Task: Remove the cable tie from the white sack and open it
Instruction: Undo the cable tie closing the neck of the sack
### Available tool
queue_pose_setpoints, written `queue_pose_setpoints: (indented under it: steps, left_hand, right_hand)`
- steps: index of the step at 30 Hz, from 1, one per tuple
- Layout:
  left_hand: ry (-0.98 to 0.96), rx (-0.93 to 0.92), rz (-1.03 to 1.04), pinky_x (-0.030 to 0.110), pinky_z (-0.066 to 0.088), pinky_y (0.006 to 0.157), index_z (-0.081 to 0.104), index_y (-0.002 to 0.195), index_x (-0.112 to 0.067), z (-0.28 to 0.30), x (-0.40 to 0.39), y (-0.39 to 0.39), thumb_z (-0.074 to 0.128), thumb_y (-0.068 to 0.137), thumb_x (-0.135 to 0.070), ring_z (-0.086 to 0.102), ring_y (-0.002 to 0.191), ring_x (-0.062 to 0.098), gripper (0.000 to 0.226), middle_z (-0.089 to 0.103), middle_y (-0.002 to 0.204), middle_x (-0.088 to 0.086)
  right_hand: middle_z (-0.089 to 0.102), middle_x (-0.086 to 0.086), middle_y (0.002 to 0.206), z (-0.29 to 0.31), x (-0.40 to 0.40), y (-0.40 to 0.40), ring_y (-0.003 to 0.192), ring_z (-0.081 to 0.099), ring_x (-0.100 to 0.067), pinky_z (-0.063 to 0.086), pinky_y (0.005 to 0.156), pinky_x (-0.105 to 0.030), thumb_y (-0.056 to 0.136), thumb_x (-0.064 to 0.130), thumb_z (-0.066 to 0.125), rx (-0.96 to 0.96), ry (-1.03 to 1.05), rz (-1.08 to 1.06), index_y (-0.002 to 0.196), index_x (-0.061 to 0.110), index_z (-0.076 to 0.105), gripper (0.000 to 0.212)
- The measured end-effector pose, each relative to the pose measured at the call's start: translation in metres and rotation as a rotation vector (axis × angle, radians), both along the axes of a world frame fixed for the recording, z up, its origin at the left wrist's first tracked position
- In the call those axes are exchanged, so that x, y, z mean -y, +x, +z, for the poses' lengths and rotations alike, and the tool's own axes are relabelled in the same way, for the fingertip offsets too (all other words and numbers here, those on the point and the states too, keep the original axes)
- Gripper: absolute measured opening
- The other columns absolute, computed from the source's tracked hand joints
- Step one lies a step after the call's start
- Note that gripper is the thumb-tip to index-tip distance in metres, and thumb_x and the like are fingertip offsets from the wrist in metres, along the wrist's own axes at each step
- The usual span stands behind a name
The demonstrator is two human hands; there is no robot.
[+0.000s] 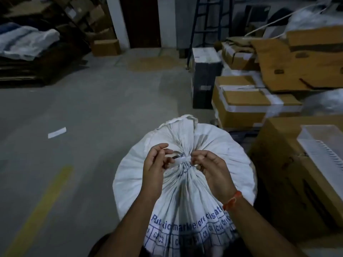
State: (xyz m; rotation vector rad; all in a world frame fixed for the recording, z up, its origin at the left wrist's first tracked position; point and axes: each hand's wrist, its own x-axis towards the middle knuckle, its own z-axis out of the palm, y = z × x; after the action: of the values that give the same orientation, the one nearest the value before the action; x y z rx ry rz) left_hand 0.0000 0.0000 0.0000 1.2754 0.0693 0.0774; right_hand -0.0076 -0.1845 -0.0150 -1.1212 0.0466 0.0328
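A full white sack [213, 145] with blue print stands on the floor right in front of me. Its mouth is bunched into a neck, and a white cable tie [182, 160] runs around that neck. My left hand [157, 164] pinches the tie's left end between thumb and fingers. At the right side of the neck, my right hand [211, 167] has its fingertips closed on the tie. The gathered top of the sack [182, 125] sticks up behind both hands.
Cardboard boxes [241, 101] and a white plastic tray [323, 145] crowd the right side. A grey concrete floor [92, 108] with a yellow line [42, 206] and a paper scrap [56, 132] lies left. Flattened cardboard and white bags [26, 43] are stacked at the far left.
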Motion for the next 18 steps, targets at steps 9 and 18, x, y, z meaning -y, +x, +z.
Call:
queue_pose_setpoints:
  steps: [9, 18]
  left_hand:
    - [0.233, -0.010, 0.051, 0.022, 0.050, 0.074, 0.069, 0.111, -0.012, -0.057, -0.004, 0.036, 0.052, 0.104, -0.006, 0.065, 0.083, 0.014, 0.020, 0.074, 0.100, 0.005]
    - [0.438, -0.080, -0.106, 0.031, 0.058, 0.089, 0.081, 0.093, -0.021, -0.085, -0.015, 0.067, 0.053, 0.095, 0.009, 0.074, 0.099, 0.016, 0.041, 0.081, 0.102, 0.000]
  right_hand:
    - [0.077, 0.000, 0.094, -0.052, 0.000, 0.041, 0.086, 0.071, -0.011, 0.054, 0.078, -0.021, 0.091, 0.003, 0.069, 0.091, -0.586, -0.029, 0.099, 0.015, 0.075, 0.015]
    - [0.066, 0.002, 0.096, -0.071, -0.003, 0.070, 0.087, 0.064, -0.002, 0.047, 0.078, -0.006, 0.077, 0.015, 0.085, 0.379, -1.078, -0.004, 0.109, 0.017, 0.075, 0.033]
